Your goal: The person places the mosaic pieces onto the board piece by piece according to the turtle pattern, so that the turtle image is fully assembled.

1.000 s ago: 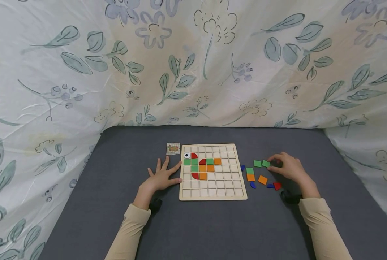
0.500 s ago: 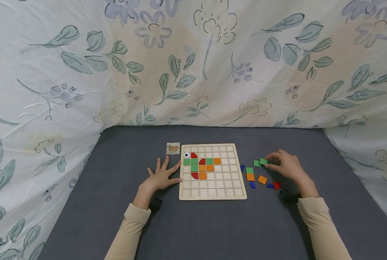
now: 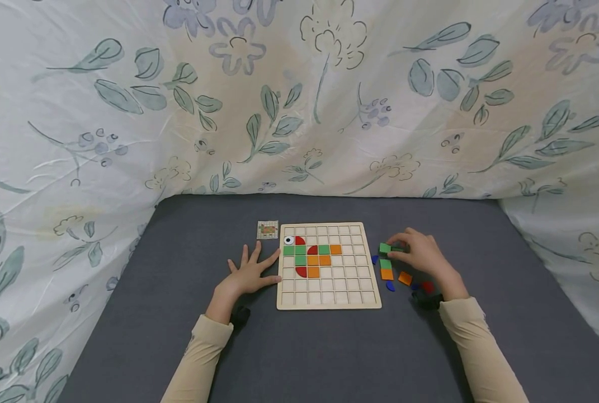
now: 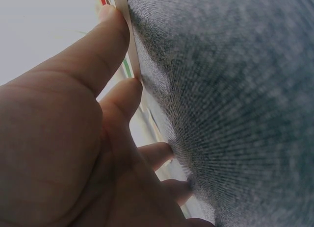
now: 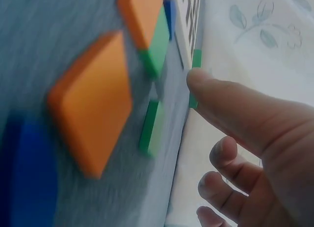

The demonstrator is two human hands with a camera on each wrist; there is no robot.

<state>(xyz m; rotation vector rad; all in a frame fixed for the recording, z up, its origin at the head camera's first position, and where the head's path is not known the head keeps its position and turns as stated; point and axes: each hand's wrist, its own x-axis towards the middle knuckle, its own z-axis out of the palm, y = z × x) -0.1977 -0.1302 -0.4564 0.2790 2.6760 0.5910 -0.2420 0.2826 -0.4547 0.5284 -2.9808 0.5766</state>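
A wooden grid board (image 3: pixel 349 288) lies flat on the dark cloth, bearing green, red and orange tiles and an eye tile (image 3: pixel 289 240) at its left. My left hand (image 3: pixel 246 277) is spread beside it, thumb and index fingertip touching the left edge. To the right of the board, my right hand (image 3: pixel 422 254) pinches a green square tile (image 3: pixel 385 248) above the cloth, partly hidden by the thumb (image 5: pixel 221 97) in the right wrist view. Below it lie another green tile (image 5: pixel 152 126) and a tilted orange tile (image 5: pixel 95 102).
A small picture card (image 3: pixel 267 230) lies at the board's upper left corner. Right of the board are a green tile (image 3: pixel 386 264) touching an orange one (image 3: pixel 387 275), blue curved pieces (image 3: pixel 390 286) and a red tile (image 3: pixel 428 287). A floral curtain (image 3: pixel 299 112) hangs behind.
My right hand has picked up the right-hand green tile from the cloth and carried it left toward the board. My left hand stays where it was.
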